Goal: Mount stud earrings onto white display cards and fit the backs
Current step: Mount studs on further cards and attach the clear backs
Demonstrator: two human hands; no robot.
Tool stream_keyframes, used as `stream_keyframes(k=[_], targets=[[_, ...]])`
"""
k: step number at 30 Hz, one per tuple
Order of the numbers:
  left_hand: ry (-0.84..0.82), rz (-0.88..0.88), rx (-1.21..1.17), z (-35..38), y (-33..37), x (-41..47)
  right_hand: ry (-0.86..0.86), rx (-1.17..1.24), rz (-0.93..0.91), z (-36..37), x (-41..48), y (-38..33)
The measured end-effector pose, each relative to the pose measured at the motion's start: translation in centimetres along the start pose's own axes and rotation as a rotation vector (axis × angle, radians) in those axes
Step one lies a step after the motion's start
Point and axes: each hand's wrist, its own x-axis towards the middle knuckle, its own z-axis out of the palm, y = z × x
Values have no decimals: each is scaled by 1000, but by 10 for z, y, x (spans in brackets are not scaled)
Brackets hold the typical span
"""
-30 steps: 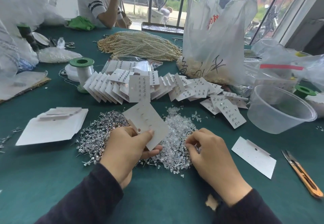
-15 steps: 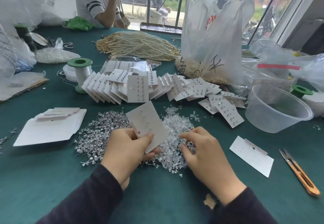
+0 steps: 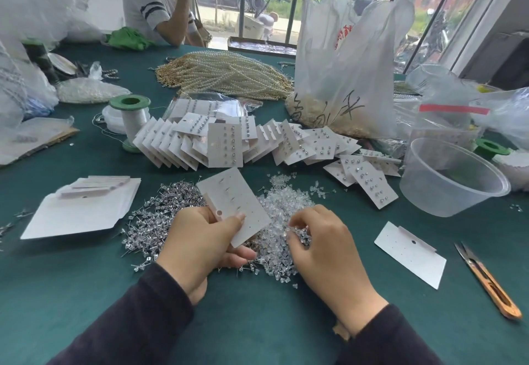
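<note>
Tub: a clear plastic tub (image 3: 452, 178) stands at the right of the green table (image 3: 257, 321); its contents cannot be made out.
Bag: a white plastic bag (image 3: 343, 78) stands upright at the back; small pale gold pieces are heaped in its bottom.
Card: a white card (image 3: 237, 204) is held tilted above the two piles. Rows of small holes are seen, with a few studs seated in the upper part.
Left hand: the card is pinched near its lower edge by the left hand (image 3: 200, 244), thumb on the face and fingers beneath.
Right hand: the fingers of the right hand (image 3: 323, 244) are curled down into the clear backs (image 3: 280, 221); whether one is pinched cannot be told.
Studs: a silver pile of loose studs (image 3: 160, 216) lies just left of the backs.
Finished cards: finished cards (image 3: 229, 144) are fanned in a row beyond the piles.
Blank cards: a stack of blank cards (image 3: 80, 210) lies at the left.
</note>
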Motion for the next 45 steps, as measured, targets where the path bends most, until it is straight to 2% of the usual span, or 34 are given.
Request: stream_keyframes(k=[5,12,16,21,34,42,45], targets=[[-1,4,-15,-1,1,-1,-40,35,-61,1,-1,-3],[-10,19,10,0,1,-2,-70,22,-31,2,0,-3],[-11,44,26,1,-1,-2,-32,28,-38,3,1,-6],[-22,45,30,1,-2,-2,108,119,23,-4,-1,-4],[-37,43,54,4,-3,-4,124,353,162,-7,-4,-10],[-31,83,88,7,-8,-4,162,490,127,-3,-8,-21],[-36,96,101,9,-9,-5,193,515,41,-3,-9,-27]])
